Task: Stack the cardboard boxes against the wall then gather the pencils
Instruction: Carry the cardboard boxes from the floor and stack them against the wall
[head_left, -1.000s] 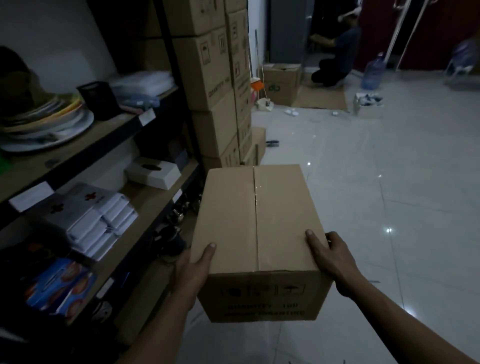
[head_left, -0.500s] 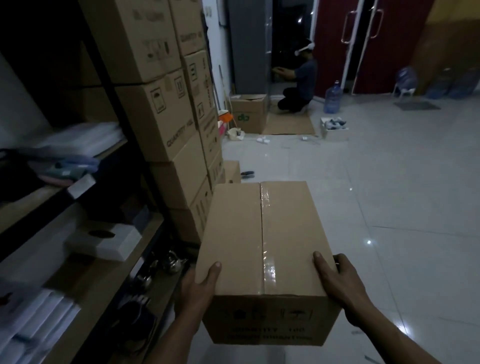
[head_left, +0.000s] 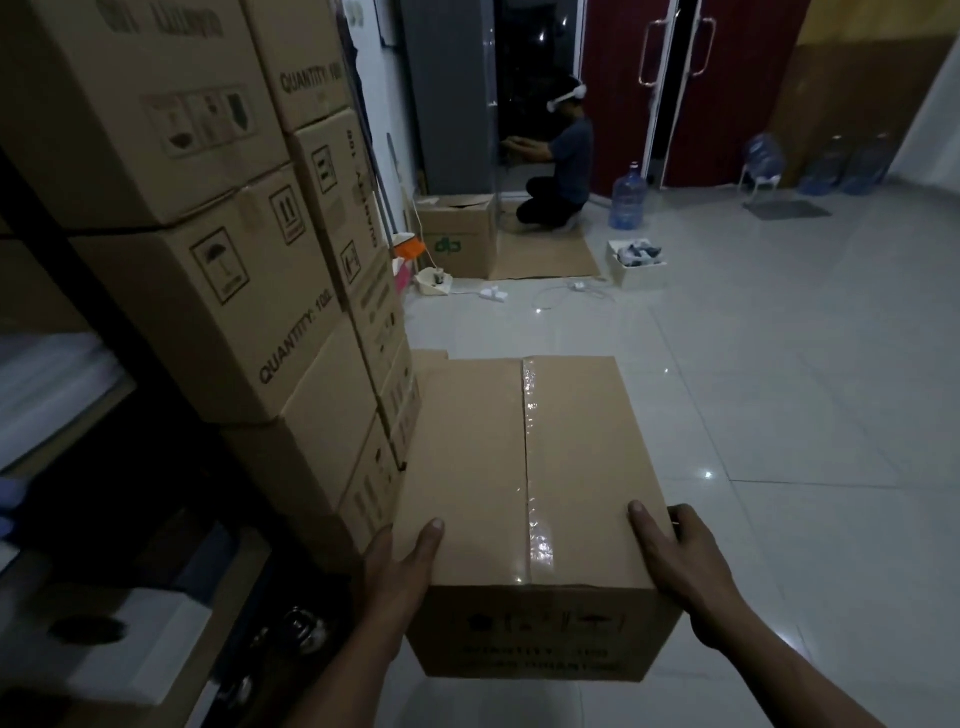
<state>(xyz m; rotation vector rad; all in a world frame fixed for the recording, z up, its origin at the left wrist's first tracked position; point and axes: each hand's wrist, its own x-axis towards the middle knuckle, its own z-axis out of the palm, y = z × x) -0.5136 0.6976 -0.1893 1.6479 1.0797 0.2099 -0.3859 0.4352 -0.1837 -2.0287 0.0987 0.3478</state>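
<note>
Step in hand: the first part of the task, stacking; the second part, the pencils, is judged not yet begun, and no pencils show in this view.
Cardboard box: taped shut along its top seam, carried level in front of the person, above the floor and just right of the stack of boxes.
Left hand: grasps the near left corner of the cardboard box, thumb flat on the top, palm against the side.
Right hand: grasps the near right corner, thumb on the top, fingers curled over the side edge.
Stack of boxes: two columns rising past the top of the frame, next to a dark shelf.
Contact: in this dim light it cannot be told whether the cardboard box touches the lowest boxes of the stack.
Next move: judged to call for turning the cardboard box toward the stack and setting it down square against it, both hands keeping it level until it rests.
Background: another person kneels by the far doorway, well apart.
</note>
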